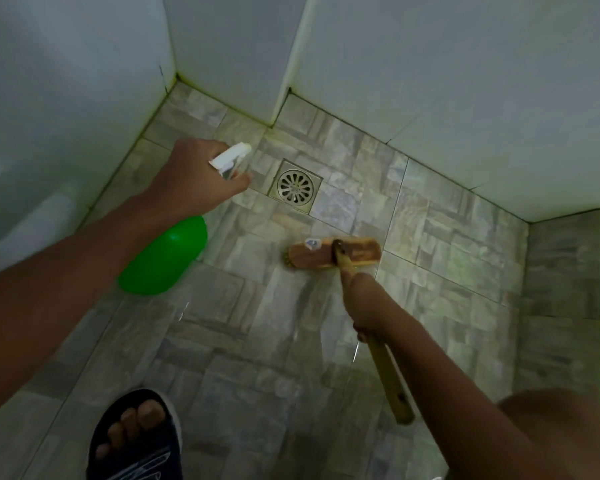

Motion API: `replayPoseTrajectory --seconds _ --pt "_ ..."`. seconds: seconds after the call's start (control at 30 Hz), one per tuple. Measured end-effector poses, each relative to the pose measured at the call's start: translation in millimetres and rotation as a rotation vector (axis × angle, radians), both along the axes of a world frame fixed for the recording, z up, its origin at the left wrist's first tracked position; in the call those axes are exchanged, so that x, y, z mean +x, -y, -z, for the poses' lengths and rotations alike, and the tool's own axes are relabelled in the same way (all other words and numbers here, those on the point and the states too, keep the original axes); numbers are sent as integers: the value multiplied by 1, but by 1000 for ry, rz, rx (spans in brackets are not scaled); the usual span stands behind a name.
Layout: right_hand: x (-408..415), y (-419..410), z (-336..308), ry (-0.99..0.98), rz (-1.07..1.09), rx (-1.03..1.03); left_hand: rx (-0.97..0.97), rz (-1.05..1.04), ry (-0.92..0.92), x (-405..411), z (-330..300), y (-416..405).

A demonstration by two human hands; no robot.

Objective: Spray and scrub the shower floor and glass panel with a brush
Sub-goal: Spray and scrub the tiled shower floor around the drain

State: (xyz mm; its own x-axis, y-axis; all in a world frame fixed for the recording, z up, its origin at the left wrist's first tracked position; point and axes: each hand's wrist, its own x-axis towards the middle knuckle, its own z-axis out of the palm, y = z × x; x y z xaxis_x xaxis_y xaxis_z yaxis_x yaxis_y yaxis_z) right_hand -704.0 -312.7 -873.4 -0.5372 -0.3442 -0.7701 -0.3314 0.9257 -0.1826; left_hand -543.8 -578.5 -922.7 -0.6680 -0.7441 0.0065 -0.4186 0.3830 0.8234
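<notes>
The left hand point(196, 174) grasps the green spray bottle point(163, 258), its white nozzle point(230, 157) pointing at the floor point(243, 323) toward the drain point(295, 187) near the far wall. The right hand point(364, 303) grasps the brush point(335, 253) by its long handle; the brush head rests on the tiles just before the drain, its long axis lying across. What the bottle contains cannot be seen.

the shower floor point(291, 341) is paved with mottled grey-green stone-look tiles, wet and shiny in patches. a square metal drain point(295, 187) is set into it near the far wall. the brush point(333, 253) head rests on the tiles just beside the drain. a dark sandal point(136, 441) stands at the near edge.
</notes>
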Motion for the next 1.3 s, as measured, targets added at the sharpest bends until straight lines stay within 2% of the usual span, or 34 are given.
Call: replayPoseTrajectory --seconds 0.07,0.17,0.27,0.33,0.43,0.53,0.6,0.8,0.9,0.97,1.17,1.3 --pt "1 18 5 -26 -4 -27 47 15 2 -2 3 4" --pt "-27 70 11 -92 -171 -86 17 35 18 -4 4 7" --pt "-53 106 10 -99 -153 -105 0 55 36 -3 4 7" --pt "-49 90 4 -98 -159 -95 40 88 67 1 4 3" --pt "-19 23 -3 -30 -176 -49 41 127 166 13 0 -10" --pt "9 -25 -11 29 -62 84 54 122 158 27 -1 -18" --pt "19 -27 -6 14 -84 81 34 108 158 34 -2 -19" --pt "18 86 3 52 -106 -155 -19 91 129 41 -13 -23" --pt "13 134 5 58 -104 -217 -55 20 88 47 -17 -22" --pt "18 137 8 75 -58 -222 -62 -67 75 51 -20 -23" --pt "66 55 22 87 -174 -158 -113 -274 17 87 -27 -17" --pt "78 48 22 84 -208 -134 -99 -324 141 97 -22 -10"
